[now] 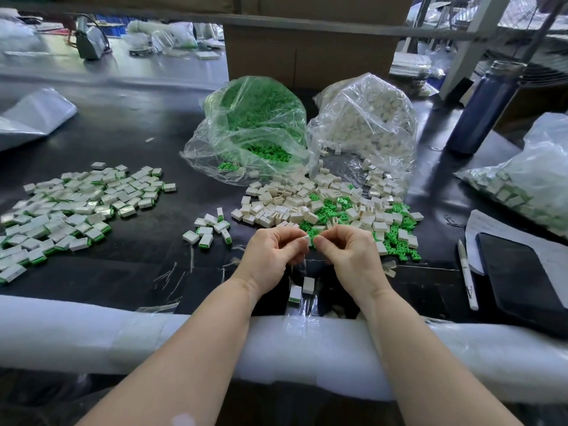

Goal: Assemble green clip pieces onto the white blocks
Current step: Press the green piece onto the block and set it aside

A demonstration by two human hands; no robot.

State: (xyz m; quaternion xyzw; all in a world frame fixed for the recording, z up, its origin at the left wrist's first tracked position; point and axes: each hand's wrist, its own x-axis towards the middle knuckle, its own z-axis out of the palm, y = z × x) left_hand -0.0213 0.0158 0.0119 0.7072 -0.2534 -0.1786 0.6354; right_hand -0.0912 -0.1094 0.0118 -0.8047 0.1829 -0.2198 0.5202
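My left hand (pixel 270 253) pinches a small white block (pixel 305 240) at its fingertips. My right hand (pixel 347 250) meets it from the right, fingers curled, pinching a green clip piece (pixel 313 238) against the block. Both hands hover just in front of a mixed heap of loose white blocks (pixel 307 201) and green clips (pixel 396 238). Two finished blocks (pixel 302 289) lie below my wrists. A big spread of assembled blocks (pixel 76 207) covers the left of the black table.
An open bag of green clips (pixel 255 124) and a bag of white blocks (pixel 368 118) stand behind the heap. A blue bottle (pixel 482 109), a dark tablet (pixel 522 272), a pen (pixel 467 275) and another full bag (pixel 528 179) sit right. White foam (pixel 153 336) pads the near edge.
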